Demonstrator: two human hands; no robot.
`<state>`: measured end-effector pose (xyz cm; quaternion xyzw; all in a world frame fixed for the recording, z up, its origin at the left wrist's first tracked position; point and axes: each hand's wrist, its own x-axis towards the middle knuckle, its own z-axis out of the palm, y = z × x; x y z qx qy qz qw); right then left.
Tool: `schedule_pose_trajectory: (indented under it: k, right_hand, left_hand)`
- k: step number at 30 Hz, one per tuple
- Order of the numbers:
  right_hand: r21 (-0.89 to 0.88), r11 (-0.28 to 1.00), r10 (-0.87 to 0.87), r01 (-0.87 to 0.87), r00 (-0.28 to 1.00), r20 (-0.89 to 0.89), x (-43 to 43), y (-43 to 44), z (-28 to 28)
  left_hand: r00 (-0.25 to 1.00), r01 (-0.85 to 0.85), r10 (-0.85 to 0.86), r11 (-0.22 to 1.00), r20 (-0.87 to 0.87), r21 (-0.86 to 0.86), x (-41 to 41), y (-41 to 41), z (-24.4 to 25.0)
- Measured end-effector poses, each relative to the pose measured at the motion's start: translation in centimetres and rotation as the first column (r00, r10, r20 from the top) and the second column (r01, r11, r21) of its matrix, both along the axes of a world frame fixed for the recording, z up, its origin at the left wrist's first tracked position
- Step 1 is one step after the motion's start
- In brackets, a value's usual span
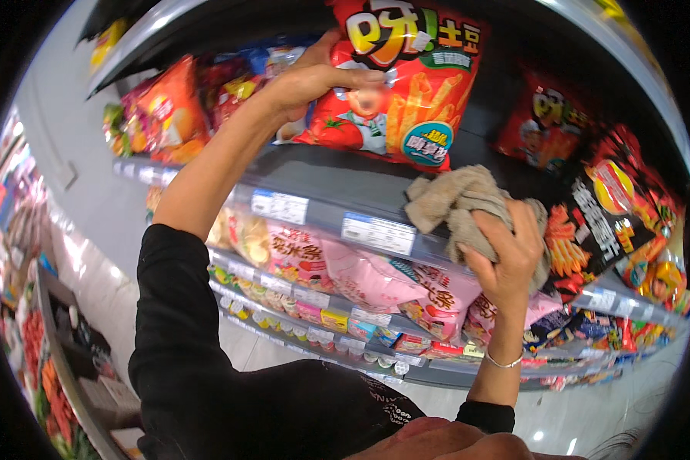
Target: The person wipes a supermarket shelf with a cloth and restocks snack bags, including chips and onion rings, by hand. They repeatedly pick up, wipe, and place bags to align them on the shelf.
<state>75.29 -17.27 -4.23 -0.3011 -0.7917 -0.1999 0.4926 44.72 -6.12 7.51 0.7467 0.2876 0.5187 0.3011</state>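
Note:
My left hand (316, 80) grips a large red snack bag (351, 135) by its left side, thumb across the front. The bag pictures fries and a tomato and is held up over the grey shelf (322, 172). In my right hand (509, 247) is a crumpled grey-beige cloth (466, 201), bunched at the shelf's front edge and lying partly on its surface. Some of my right fingers are hidden in the cloth's folds. Just right of the cloth stands a black-and-red snack bag (592, 224). A second red bag (543, 126) sits farther back in shadow.
An orange snack bag (175, 109) and other packets stand at the shelf's left. Price labels (379, 233) line its front edge. Pink snack bags (368, 276) fill the shelf below, with small boxes (333, 319) and cups lower down. A produce display (52, 385) is at the far left.

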Motion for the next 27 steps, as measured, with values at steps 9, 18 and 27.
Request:
schedule_pose_trajectory:
  k: [9,18,27]
  right_hand:
    - [0.008,1.000,0.015,-0.015,0.999,-0.029,-0.8,0.0,0.1]
    - [0.002,1.000,-0.009,0.009,1.000,0.006,-0.5,0.1,0.0]
    - [-0.008,0.999,-0.036,0.036,0.998,0.049,-0.2,-0.2,0.0]
  left_hand:
    - [0.818,-0.549,0.576,0.787,-0.014,0.282,-13.4,-2.3,-3.5]
    - [0.585,-0.143,0.811,0.121,-0.015,0.982,-7.8,-5.5,-5.0]
    - [0.357,-0.081,0.874,0.380,-0.329,0.921,-11.2,-3.8,-6.4]
